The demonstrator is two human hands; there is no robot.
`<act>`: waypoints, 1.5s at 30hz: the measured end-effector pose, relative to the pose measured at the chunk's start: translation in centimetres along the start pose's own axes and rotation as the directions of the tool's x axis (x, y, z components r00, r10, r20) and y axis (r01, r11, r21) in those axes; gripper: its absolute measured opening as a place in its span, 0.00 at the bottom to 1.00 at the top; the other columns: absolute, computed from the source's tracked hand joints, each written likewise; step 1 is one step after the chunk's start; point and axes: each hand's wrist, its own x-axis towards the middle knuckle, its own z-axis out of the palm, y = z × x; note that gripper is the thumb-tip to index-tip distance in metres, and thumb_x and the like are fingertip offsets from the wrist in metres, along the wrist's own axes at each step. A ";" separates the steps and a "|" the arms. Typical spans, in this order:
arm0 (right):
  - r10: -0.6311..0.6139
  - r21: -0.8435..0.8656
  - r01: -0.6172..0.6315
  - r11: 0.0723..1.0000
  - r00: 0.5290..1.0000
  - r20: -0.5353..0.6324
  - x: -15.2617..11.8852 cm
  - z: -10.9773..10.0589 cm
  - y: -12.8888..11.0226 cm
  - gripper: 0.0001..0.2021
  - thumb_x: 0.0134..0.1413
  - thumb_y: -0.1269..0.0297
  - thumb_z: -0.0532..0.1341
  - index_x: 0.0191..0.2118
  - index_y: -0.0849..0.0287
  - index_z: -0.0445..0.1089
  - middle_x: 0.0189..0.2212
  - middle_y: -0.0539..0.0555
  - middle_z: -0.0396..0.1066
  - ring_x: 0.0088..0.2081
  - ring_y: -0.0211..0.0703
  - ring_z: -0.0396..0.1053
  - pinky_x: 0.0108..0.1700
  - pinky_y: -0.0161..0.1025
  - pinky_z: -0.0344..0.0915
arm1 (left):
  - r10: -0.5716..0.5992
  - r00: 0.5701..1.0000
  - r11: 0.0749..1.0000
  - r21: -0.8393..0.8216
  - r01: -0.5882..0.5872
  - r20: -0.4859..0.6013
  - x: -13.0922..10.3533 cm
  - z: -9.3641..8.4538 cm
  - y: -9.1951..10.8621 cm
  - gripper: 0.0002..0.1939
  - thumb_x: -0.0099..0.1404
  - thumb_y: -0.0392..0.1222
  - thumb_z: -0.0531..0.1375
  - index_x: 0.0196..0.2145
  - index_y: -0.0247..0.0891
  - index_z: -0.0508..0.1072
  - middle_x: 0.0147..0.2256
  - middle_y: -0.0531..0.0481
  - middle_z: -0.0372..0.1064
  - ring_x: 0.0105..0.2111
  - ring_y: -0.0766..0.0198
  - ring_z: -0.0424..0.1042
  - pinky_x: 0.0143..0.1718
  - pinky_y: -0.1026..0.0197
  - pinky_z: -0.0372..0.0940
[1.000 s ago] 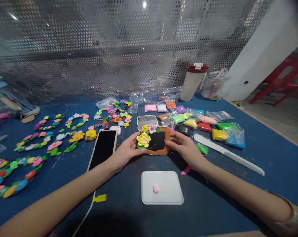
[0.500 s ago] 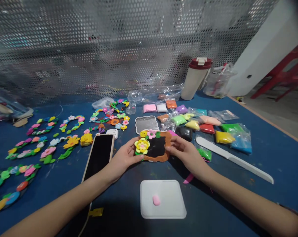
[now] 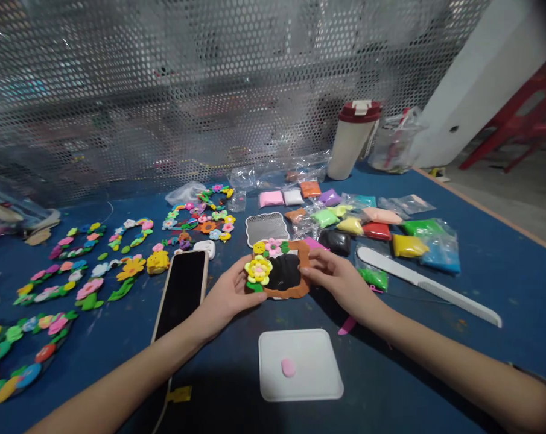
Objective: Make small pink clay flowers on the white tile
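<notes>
While the left hand (image 3: 226, 292) and right hand (image 3: 345, 283), partly closed, grip opposite ends of the brown clay-rimmed, black-centred rectangular frame (image 3: 285, 272) beyond the white rectangular board (image 3: 315, 364), too tight a squeeze could dent its yellow clay-like flower (image 3: 258, 271).

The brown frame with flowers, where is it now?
Head view, centre: the brown frame is held between the left hand and right hand, beyond the white board.
</notes>
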 end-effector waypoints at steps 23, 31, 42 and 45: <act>0.049 0.021 -0.049 0.999 0.999 -0.015 0.6 0.1 0.0 0.13 0.48 0.55 0.63 0.37 0.57 0.69 0.32 0.51 0.74 0.35 0.44 0.72 0.37 0.41 0.67 | -0.028 0.999 0.998 -0.048 0.029 0.031 0.5 -0.2 -0.1 0.41 0.49 0.33 0.68 0.58 0.36 0.56 0.59 0.39 0.59 0.59 0.53 0.58 0.61 0.54 0.52; 0.095 0.031 -0.093 0.995 0.994 -0.054 0.7 0.1 0.1 0.14 0.47 0.55 0.65 0.37 0.57 0.67 0.29 0.51 0.73 0.33 0.43 0.71 0.36 0.40 0.66 | -0.028 0.995 0.995 -0.097 0.038 0.101 0.8 -0.5 -0.2 0.39 0.48 0.31 0.68 0.56 0.40 0.58 0.59 0.42 0.59 0.59 0.53 0.59 0.59 0.53 0.55; 0.160 0.160 -0.146 0.976 0.984 -0.079 0.6 0.5 -0.7 0.14 0.44 0.56 0.68 0.36 0.55 0.70 0.33 0.52 0.75 0.36 0.43 0.73 0.37 0.37 0.68 | -0.061 0.987 0.995 -0.065 0.071 0.146 1.0 -0.8 -0.3 0.26 0.53 0.34 0.66 0.49 0.36 0.65 0.50 0.40 0.70 0.52 0.51 0.68 0.55 0.51 0.60; 0.165 0.172 -0.148 0.974 0.982 -0.089 0.5 0.5 -0.5 0.13 0.44 0.57 0.69 0.35 0.55 0.70 0.30 0.50 0.74 0.34 0.40 0.72 0.36 0.34 0.67 | -0.054 0.988 0.998 -0.036 0.060 0.148 0.8 -0.7 -0.2 0.29 0.53 0.33 0.67 0.51 0.37 0.63 0.51 0.40 0.69 0.52 0.52 0.68 0.54 0.53 0.61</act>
